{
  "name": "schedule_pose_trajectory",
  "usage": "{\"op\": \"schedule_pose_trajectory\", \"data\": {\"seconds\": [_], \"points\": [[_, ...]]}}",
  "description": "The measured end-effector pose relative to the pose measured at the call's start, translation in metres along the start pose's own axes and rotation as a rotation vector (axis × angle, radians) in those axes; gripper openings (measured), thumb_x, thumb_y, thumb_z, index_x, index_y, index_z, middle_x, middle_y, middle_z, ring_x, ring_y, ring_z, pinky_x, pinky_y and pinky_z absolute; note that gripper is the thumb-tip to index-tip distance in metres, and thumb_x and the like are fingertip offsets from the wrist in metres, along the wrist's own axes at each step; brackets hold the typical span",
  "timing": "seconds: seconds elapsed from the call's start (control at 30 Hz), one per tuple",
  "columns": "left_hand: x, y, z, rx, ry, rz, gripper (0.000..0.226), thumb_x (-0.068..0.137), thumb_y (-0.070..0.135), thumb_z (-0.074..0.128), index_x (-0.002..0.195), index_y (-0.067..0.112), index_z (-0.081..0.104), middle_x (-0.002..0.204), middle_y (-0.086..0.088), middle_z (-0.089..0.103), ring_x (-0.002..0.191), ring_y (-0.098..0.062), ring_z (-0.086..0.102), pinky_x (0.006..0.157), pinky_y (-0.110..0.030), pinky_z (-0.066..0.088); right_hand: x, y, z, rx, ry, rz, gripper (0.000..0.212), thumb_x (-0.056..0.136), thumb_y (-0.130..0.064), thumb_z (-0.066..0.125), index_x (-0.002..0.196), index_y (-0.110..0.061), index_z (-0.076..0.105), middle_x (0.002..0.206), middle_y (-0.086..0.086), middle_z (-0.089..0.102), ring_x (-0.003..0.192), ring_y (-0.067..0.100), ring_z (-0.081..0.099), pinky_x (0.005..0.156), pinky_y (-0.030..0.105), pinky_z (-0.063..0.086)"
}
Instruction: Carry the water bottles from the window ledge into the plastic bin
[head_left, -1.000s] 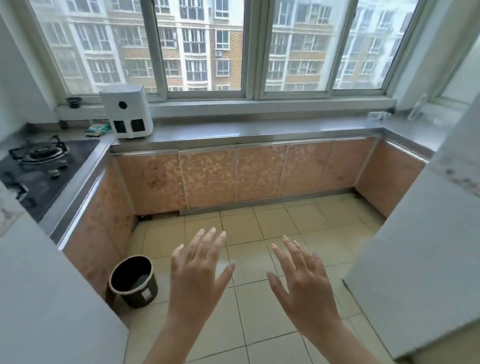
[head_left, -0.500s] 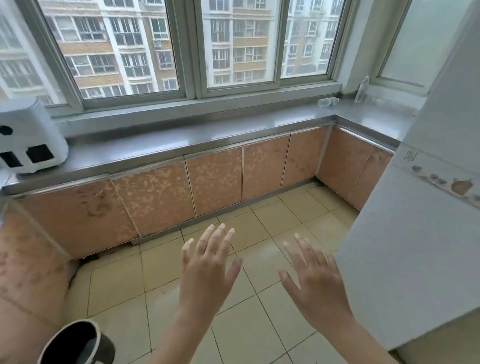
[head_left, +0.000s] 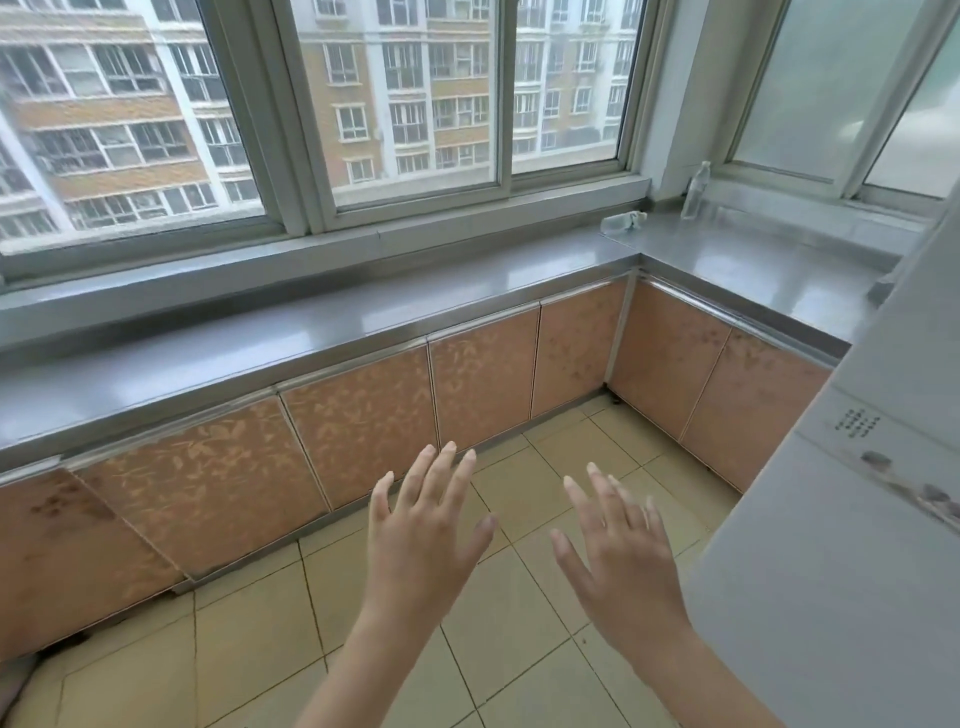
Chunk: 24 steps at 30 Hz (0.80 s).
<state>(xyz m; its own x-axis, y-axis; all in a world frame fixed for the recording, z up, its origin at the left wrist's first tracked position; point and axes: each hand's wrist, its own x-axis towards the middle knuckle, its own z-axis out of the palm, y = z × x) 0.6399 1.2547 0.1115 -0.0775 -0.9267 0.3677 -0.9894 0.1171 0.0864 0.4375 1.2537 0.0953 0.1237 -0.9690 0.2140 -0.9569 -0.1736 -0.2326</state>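
Observation:
Two clear water bottles are at the far right corner of the steel ledge (head_left: 727, 254). One bottle (head_left: 696, 197) stands upright by the frosted window. The other bottle (head_left: 622, 222) lies on its side just left of it. My left hand (head_left: 426, 530) and my right hand (head_left: 618, 556) are held out over the floor with fingers spread, holding nothing, well short of the bottles. No plastic bin is in view.
A long steel counter (head_left: 311, 332) with orange cabinet doors (head_left: 363, 431) runs under the window and turns at the right corner. A white appliance side (head_left: 857, 545) fills the right edge. Tiled floor (head_left: 519, 623) lies below my hands.
The view has swung right: the stove, white appliance and black bucket have left the frame, and the corner with the bottles is nearer. Both hands stay spread in front.

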Motion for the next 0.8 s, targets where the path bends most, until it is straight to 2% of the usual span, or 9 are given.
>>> {"op": "schedule_pose_trajectory", "data": {"seconds": [0.07,0.13,0.2,0.4,0.53,0.63,0.73,0.8], "points": [[0.035,0.005,0.012,-0.023,0.001,0.011,0.062,0.088,0.06,0.039,0.136,0.024,0.058,0.142,0.002,0.057,0.132,-0.019,0.053,0.105,-0.044,0.028,0.031,0.011,0.001,0.002,0.012,0.029,0.062,0.095,-0.055,0.018,0.138,-0.021,0.048,0.147,0.007,0.044,0.132,0.025,0.044,0.107,0.05,0.029],[0.073,0.012,0.029,-0.047,-0.003,0.028,0.063,0.089,0.061,0.038,0.136,0.025,0.058,0.142,0.003,0.057,0.133,-0.018,0.052,0.106,-0.044,0.027,0.066,0.024,0.004,-0.004,0.024,0.054,0.058,0.093,-0.051,0.029,0.138,-0.019,0.048,0.146,0.009,0.045,0.131,0.025,0.044,0.107,0.048,0.026],[0.108,0.016,0.045,-0.062,-0.011,0.054,0.062,0.089,0.062,0.038,0.136,0.026,0.058,0.143,0.004,0.056,0.134,-0.017,0.051,0.106,-0.043,0.026,0.098,0.034,0.007,-0.024,0.041,0.068,0.058,0.091,-0.049,0.034,0.138,-0.018,0.048,0.146,0.01,0.045,0.131,0.026,0.044,0.107,0.046,0.024],[0.236,0.013,0.109,-0.085,-0.002,0.14,0.06,0.091,0.06,0.035,0.134,0.027,0.06,0.142,0.004,0.057,0.133,-0.018,0.053,0.105,-0.041,0.025,0.213,0.068,0.031,-0.053,0.053,0.151,0.058,0.093,-0.048,0.032,0.14,-0.017,0.046,0.147,0.01,0.044,0.131,0.025,0.046,0.107,0.042,0.021],[0.323,0.008,0.139,-0.122,-0.008,0.193,0.06,0.092,0.059,0.034,0.133,0.026,0.061,0.141,0.004,0.058,0.132,-0.018,0.053,0.104,-0.041,0.025,0.287,0.086,0.039,-0.068,0.039,0.22,0.065,0.097,-0.053,0.013,0.139,-0.017,0.046,0.146,0.01,0.046,0.13,0.024,0.048,0.105,0.042,0.022],[0.387,0.01,0.16,-0.128,-0.007,0.251,0.06,0.092,0.06,0.034,0.134,0.026,0.06,0.141,0.004,0.058,0.132,-0.018,0.053,0.105,-0.041,0.024,0.339,0.101,0.039,-0.081,0.082,0.261,0.067,0.096,-0.055,0.01,0.14,-0.018,0.046,0.147,0.008,0.044,0.132,0.023,0.046,0.108,0.046,0.03],[0.438,0.024,0.178,-0.139,-0.04,0.307,0.06,0.094,0.061,0.032,0.137,0.028,0.056,0.145,0.006,0.054,0.135,-0.016,0.049,0.108,-0.044,0.035,0.378,0.12,0.04,-0.09,0.117,0.313,0.063,0.095,-0.054,0.018,0.142,-0.02,0.043,0.149,0.006,0.041,0.135,0.022,0.042,0.108,0.047,0.031],[0.467,0.036,0.189,-0.153,-0.047,0.338,0.06,0.092,0.062,0.034,0.137,0.029,0.057,0.144,0.007,0.055,0.135,-0.015,0.05,0.105,-0.045,0.041,0.402,0.135,0.04,-0.095,0.117,0.358,0.066,0.096,-0.055,0.013,0.142,-0.02,0.043,0.149,0.006,0.042,0.134,0.021,0.044,0.108,0.046,0.032]]}}
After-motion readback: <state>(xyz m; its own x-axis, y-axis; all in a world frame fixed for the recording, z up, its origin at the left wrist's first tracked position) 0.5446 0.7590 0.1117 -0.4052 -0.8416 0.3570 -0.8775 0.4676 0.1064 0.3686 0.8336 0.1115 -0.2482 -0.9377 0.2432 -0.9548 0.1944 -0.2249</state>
